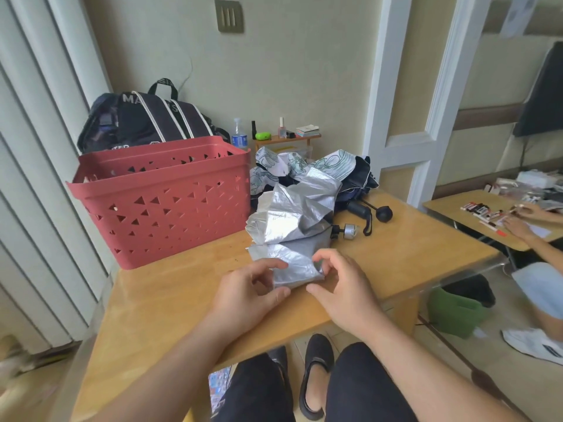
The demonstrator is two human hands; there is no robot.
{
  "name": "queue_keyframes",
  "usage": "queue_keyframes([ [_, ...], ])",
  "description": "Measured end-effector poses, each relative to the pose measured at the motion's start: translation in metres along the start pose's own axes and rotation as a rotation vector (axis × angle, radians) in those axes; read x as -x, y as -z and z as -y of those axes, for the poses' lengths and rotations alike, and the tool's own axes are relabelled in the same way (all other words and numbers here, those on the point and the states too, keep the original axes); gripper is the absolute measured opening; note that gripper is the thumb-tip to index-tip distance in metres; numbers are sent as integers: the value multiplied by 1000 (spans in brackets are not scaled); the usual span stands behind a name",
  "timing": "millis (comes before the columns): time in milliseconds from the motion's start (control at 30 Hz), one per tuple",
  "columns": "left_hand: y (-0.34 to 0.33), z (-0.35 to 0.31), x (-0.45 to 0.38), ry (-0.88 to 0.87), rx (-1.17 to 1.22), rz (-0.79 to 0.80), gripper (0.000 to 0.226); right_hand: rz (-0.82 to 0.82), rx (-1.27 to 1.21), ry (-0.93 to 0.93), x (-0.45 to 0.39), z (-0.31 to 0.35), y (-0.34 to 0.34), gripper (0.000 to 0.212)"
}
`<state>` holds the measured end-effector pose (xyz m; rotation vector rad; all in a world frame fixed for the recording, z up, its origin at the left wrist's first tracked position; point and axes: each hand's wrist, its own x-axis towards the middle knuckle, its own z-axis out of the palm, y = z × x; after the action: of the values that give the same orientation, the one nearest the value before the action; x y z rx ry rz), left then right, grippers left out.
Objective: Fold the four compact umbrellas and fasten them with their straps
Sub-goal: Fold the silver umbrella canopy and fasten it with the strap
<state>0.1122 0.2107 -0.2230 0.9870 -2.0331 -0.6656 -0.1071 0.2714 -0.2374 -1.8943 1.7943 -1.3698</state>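
A silver compact umbrella (297, 220) lies loose and crumpled in the middle of the wooden table (170, 300), its silver-capped handle (347, 231) pointing right. My left hand (249, 287) and my right hand (341, 284) pinch the near end of its silver canopy, one on each side. Behind it lie a white umbrella with green print (292, 164) and a dark navy umbrella (362, 175), both unfolded. A black handle with a wrist strap (361, 210) and a black round knob (384, 213) stick out to the right.
A red perforated basket (164, 196) stands at the table's left back, with a black backpack (146, 117) behind it. A small shelf (286, 137) holds bottles at the wall. Another person's hands (524, 220) work at a second table on the right.
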Motion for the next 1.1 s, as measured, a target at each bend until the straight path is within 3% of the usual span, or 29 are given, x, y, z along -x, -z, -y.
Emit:
queue_keyframes([
  [167, 0, -4, 3, -20, -80, -57, 27, -153, 62, 58, 2, -3, -5, 25],
  [300, -3, 0, 4, -114, -113, -82, 17, -213, 124, 162, 5, -6, -6, 18],
  [500, -2, -3, 5, -313, -197, -74, 5, -118, 193, 214, 9, -1, -1, 48],
  [633, -2, -1, 4, -314, -208, -87, 17, -216, 265, 321, 7, -7, -2, 21],
  [733, -4, 0, 4, -349, -289, -42, 34, -177, 249, 287, 9, -6, -2, 24],
  [900, -7, 4, 2, -385, -311, -98, 17, -109, 146, 223, 7, -7, -2, 24],
  [1100, -7, 2, 1, -398, -314, 40, 28, -93, 298, 405, 9, -4, 5, 21],
])
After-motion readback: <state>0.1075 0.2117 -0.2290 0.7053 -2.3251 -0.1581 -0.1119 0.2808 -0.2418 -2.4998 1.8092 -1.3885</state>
